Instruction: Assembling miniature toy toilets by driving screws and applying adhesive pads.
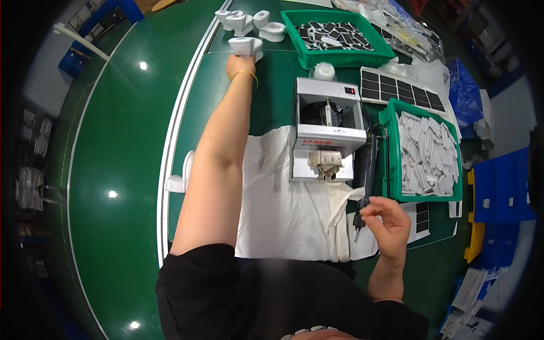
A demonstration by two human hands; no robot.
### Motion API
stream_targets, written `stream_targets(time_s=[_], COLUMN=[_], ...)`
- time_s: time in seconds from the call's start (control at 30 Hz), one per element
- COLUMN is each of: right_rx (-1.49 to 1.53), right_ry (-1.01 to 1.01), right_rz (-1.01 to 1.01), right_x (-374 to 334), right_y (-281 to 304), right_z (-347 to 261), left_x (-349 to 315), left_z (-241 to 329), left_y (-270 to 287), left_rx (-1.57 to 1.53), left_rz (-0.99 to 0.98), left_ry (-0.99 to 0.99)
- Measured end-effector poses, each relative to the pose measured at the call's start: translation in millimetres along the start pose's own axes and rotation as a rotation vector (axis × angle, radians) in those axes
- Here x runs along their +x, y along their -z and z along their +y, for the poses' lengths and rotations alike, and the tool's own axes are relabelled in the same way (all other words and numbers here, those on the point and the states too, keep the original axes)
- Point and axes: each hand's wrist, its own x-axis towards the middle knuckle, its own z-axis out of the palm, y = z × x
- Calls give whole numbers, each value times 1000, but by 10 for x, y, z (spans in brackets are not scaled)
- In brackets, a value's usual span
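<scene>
My left arm reaches far across the green table, and my left hand [240, 67] is closed at a white plastic part [245, 46] with a rounded, ring-like shape. Its fingertips are hidden under the part. Just beyond stand several similar white parts [271, 31]. Low on the right, my right hand [392, 228] has its thumb and fingers curled together in a pinch; anything between them is too small to make out. Beside it lies a black electric screwdriver [369, 170] with its bit pointing toward me.
A grey screw feeder [326, 133] stands mid-table behind a white cloth [266, 198]. One green tray [309, 58] holds black-and-white pieces; another green tray [395, 164] holds white strips. Sheets of black pads [402, 89] lie between them. Another white part [178, 182] sits by the left edge.
</scene>
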Motion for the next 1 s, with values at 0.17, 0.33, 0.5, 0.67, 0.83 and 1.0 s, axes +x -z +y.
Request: stream_targets(time_s=[0.17, 0.33, 0.5, 0.67, 0.83, 1.0], right_rx=[-28, -97, -33, -106, -45, 128], right_ry=[-81, -35, -46, 45, 0, 43], right_rz=[36, -14, -55, -200, -200, -257], right_x=[3, -15, -159, -262, -391, -468], right_y=[61, 1, -222, -443, -615, -931], right_z=[100, 216, 199, 146, 132, 49], left_x=[286, -460, -1574, -2116, -2658, -3688], left_z=[224, 371, -186, -844, -617, -531], left_y=[363, 1713, 2938, 3029, 3085, 2860], left_rx=[164, 456, 893, 754, 68, -794], left_rz=[-271, -513, -525, -473, -450, -914], left_ry=[-170, -603, -587, -522, -427, -153])
